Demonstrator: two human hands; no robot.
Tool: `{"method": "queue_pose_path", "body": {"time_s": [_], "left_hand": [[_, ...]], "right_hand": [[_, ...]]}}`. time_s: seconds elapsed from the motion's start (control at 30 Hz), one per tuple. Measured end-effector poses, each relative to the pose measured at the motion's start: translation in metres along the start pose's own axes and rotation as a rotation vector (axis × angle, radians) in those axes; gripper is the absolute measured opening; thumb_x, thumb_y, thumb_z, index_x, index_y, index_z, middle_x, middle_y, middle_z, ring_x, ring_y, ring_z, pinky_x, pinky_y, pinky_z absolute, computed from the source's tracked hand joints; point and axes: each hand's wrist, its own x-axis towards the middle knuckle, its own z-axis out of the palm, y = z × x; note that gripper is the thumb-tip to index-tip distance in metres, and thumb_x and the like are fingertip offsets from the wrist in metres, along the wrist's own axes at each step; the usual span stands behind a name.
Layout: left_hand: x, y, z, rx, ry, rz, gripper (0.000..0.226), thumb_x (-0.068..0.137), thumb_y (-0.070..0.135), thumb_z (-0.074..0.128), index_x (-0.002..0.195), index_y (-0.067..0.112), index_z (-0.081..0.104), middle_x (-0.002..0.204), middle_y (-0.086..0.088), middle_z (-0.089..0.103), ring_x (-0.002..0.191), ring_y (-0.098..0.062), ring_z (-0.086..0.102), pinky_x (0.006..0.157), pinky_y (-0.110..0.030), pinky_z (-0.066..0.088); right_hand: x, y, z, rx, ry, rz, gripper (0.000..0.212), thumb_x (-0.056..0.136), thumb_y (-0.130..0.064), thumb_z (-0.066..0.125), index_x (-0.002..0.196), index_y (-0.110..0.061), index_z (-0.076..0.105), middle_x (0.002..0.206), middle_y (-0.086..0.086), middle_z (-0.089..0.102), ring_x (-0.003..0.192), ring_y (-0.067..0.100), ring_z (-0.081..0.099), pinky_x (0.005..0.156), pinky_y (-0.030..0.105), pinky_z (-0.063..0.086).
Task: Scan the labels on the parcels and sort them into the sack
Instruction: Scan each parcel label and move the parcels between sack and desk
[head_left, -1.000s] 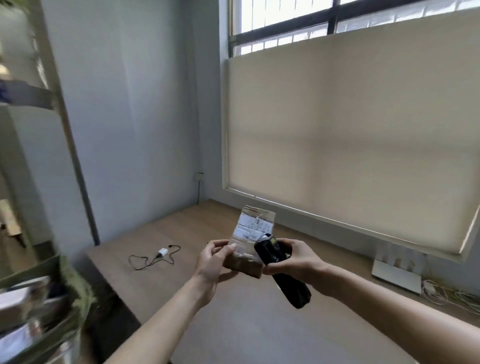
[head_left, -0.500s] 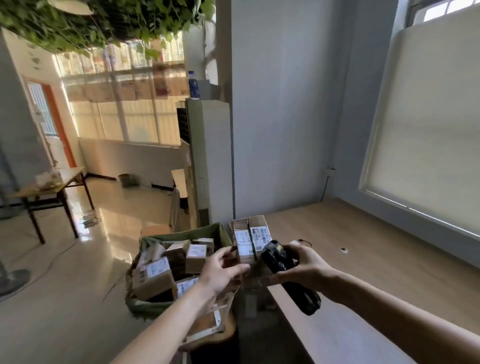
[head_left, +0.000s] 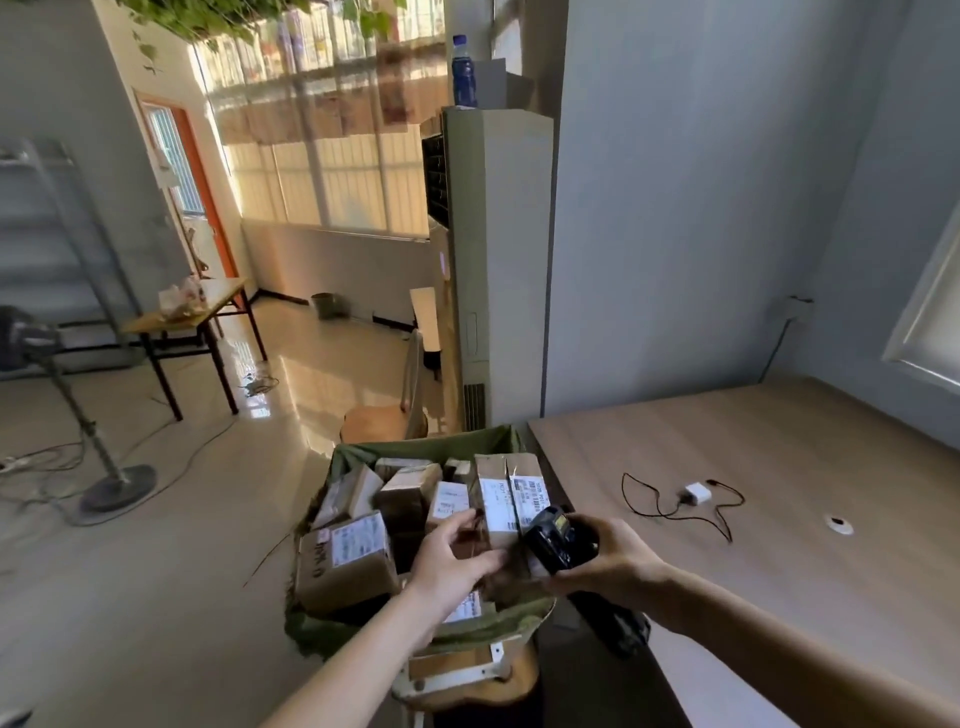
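The left hand (head_left: 451, 552) grips a labelled brown cardboard parcel (head_left: 506, 499) above the green fabric sack (head_left: 415, 631), apparently for dropping in; at three o'clock the right hand (head_left: 605, 564) clasps a black handheld scanner (head_left: 556, 535).

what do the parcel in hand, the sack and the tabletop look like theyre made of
Parcel: brown cardboard, matte, with white paper labels; the flap seam and dull brown faces suggest it.
Sack: olive green cloth or woven plastic, hard to tell which; its rim sags and folds softly.
Tabletop: probably wood-look laminate, smooth with a faint sheen and even printed grain.
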Motion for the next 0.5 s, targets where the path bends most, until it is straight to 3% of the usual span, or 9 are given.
{"method": "queue_pose_path", "body": {"time_s": [0.1, 0.2, 0.3, 0.4, 0.5], "left_hand": [[0.052, -0.021, 0.025, 0.041, 0.010, -0.071, 0.074, 0.083, 0.018, 0.081, 0.148, 0.019, 0.045, 0.149, -0.003, 0.048, 0.130, -0.014, 0.045, 0.099, -0.024, 0.033], [0.100, -0.045, 0.045, 0.064, 0.017, -0.128, 0.073, 0.082, 0.018, 0.082, 0.147, 0.023, 0.048, 0.145, -0.001, 0.052, 0.118, -0.008, 0.046, 0.098, -0.024, 0.036], [0.137, -0.074, 0.060, 0.103, -0.008, -0.190, 0.075, 0.083, 0.020, 0.081, 0.148, 0.026, 0.046, 0.138, 0.003, 0.053, 0.120, -0.013, 0.051, 0.105, -0.029, 0.042], [0.158, -0.099, 0.064, 0.159, 0.001, -0.274, 0.071, 0.087, 0.023, 0.077, 0.150, 0.027, 0.044, 0.147, 0.001, 0.048, 0.136, -0.019, 0.046, 0.115, -0.039, 0.038], [0.175, -0.119, 0.059, 0.185, 0.008, -0.340, 0.065, 0.087, 0.017, 0.075, 0.146, 0.026, 0.049, 0.150, -0.003, 0.049, 0.139, -0.017, 0.044, 0.115, -0.039, 0.038]], "right_hand": [[0.058, 0.032, -0.011, -0.012, -0.035, 0.038, 0.069, 0.061, -0.017, 0.097, 0.122, -0.022, 0.064, 0.109, -0.003, 0.072, 0.100, 0.011, 0.070, 0.086, 0.022, 0.059], [0.105, 0.066, -0.016, -0.008, -0.069, 0.070, 0.073, 0.061, -0.020, 0.096, 0.123, -0.025, 0.059, 0.114, -0.003, 0.070, 0.107, 0.012, 0.068, 0.099, 0.030, 0.057], [0.144, 0.100, -0.015, -0.009, -0.089, 0.110, 0.076, 0.058, -0.024, 0.096, 0.121, -0.031, 0.054, 0.115, -0.005, 0.068, 0.108, 0.012, 0.066, 0.100, 0.031, 0.056], [0.172, 0.124, -0.005, -0.029, -0.118, 0.135, 0.091, 0.043, -0.038, 0.092, 0.127, -0.027, 0.058, 0.114, -0.005, 0.070, 0.107, 0.012, 0.068, 0.100, 0.034, 0.057], [0.194, 0.131, 0.007, -0.043, -0.156, 0.137, 0.091, 0.043, -0.043, 0.090, 0.127, -0.028, 0.059, 0.114, -0.007, 0.069, 0.107, 0.010, 0.067, 0.099, 0.033, 0.057]]}}
